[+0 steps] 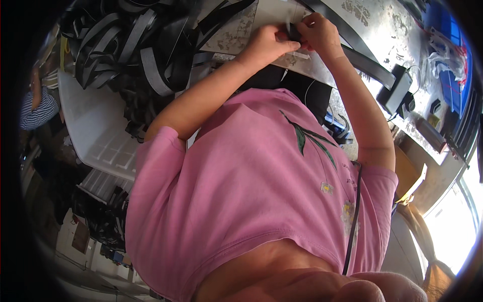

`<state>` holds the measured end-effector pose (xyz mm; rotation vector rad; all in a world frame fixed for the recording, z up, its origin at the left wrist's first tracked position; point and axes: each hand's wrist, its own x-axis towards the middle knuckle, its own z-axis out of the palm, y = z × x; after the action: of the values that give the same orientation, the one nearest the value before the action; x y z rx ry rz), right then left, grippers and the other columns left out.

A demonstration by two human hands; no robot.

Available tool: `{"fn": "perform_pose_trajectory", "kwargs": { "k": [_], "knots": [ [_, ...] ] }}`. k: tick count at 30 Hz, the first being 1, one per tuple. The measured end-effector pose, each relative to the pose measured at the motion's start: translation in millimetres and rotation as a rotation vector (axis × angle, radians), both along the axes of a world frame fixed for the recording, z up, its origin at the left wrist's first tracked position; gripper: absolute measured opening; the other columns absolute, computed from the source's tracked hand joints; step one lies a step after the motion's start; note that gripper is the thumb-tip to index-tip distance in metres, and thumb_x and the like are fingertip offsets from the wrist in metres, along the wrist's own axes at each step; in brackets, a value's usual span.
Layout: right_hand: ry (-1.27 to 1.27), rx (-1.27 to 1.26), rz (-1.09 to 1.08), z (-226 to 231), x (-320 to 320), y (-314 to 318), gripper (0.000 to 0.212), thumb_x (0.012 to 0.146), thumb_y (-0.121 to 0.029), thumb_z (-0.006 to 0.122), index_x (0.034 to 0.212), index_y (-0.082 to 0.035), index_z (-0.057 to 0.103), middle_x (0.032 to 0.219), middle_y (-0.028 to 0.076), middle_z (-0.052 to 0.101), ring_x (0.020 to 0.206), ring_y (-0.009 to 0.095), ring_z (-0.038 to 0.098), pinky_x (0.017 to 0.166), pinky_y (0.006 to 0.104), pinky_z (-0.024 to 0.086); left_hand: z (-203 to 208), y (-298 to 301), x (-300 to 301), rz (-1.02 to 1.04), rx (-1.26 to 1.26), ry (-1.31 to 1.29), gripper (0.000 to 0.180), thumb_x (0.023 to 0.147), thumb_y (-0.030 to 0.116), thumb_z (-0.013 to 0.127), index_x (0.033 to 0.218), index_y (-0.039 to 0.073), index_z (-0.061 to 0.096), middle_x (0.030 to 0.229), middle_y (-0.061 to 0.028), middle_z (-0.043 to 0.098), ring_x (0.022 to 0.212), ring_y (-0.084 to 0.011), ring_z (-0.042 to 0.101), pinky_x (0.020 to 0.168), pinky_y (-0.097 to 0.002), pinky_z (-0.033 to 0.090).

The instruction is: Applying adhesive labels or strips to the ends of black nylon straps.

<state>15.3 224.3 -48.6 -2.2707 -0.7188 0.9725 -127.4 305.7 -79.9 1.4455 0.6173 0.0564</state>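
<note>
At the worn table's near edge, my left hand [271, 44] and my right hand [321, 36] meet with bent fingers around a small black strip [293, 33]. The fingers of both hands pinch it from either side and cover much of it, so its full shape is hidden. A long black strap [370, 66] lies across the table and passes beneath my right forearm. Left of my left hand, a large heap of black straps [132, 38] spills over the table edge, some with a grey face.
A white plastic crate [98, 123] stands below the strap heap. To the right are a black box-shaped device [397, 89] with a cable, a clear plastic bag [447, 59] and a blue bin [453, 93]. Another person's striped garment [39, 109] shows at far left.
</note>
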Motion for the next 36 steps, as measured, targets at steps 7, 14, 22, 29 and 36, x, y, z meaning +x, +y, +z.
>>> {"fn": "perform_pose_trajectory", "kwargs": {
  "k": [7, 14, 22, 29, 36],
  "knots": [
    [0.048, 0.185, -0.020, -6.5, 7.3, -17.4, 0.017, 0.083, -0.008, 0.053, 0.099, -0.003, 0.057, 0.063, 0.009, 0.064, 0.051, 0.014, 0.064, 0.045, 0.0243, 0.050, 9.6, -24.2, 4.7, -0.115, 0.744, 0.025, 0.055, 0.074, 0.012, 0.066, 0.123, -0.001, 0.047, 0.098, -0.0140, 0.052, 0.084, -0.0291, 0.058, 0.073, -0.0359, 0.049],
    [0.036, 0.295, -0.155, 0.5, 15.2, -58.1, 0.030, 0.085, -0.019, 0.058, 0.111, -0.004, 0.050, 0.061, 0.006, 0.060, 0.049, 0.013, 0.059, 0.047, 0.0264, 0.047, 22.4, -31.3, 6.3, -0.231, 0.850, 0.140, 0.055, 0.078, 0.016, 0.062, 0.124, -0.004, 0.042, 0.108, -0.0212, 0.050, 0.091, -0.0383, 0.059, 0.078, -0.0418, 0.049],
    [-0.235, 0.249, -0.038, -21.0, 11.7, -65.8, 0.052, 0.075, -0.019, 0.068, 0.116, -0.002, 0.041, 0.065, 0.009, 0.064, 0.059, 0.024, 0.064, 0.060, 0.0317, 0.049, 32.0, -28.6, 10.3, -0.379, 1.214, 0.167, 0.055, 0.078, 0.030, 0.065, 0.117, -0.005, 0.047, 0.105, -0.0145, 0.051, 0.095, -0.0287, 0.056, 0.078, -0.0384, 0.048],
    [-0.231, 0.243, -0.049, -21.4, 11.0, -64.9, 0.053, 0.075, -0.019, 0.067, 0.117, -0.002, 0.039, 0.064, 0.009, 0.064, 0.061, 0.026, 0.064, 0.060, 0.0340, 0.049, 15.3, -28.3, 0.9, -0.350, 1.461, 0.009, 0.063, 0.077, 0.038, 0.064, 0.122, -0.003, 0.047, 0.129, -0.0124, 0.043, 0.120, -0.0250, 0.037, 0.099, -0.0411, 0.033],
    [-0.293, 0.218, -0.047, -25.2, 9.1, -64.1, 0.050, 0.076, -0.020, 0.065, 0.115, -0.003, 0.039, 0.066, 0.010, 0.064, 0.064, 0.029, 0.064, 0.064, 0.0377, 0.049, 13.7, -30.4, -3.6, -0.348, 1.471, 0.052, 0.066, 0.080, 0.046, 0.058, 0.128, 0.002, 0.044, 0.134, -0.0111, 0.040, 0.124, -0.0257, 0.034, 0.101, -0.0543, 0.026]
  ]
}}
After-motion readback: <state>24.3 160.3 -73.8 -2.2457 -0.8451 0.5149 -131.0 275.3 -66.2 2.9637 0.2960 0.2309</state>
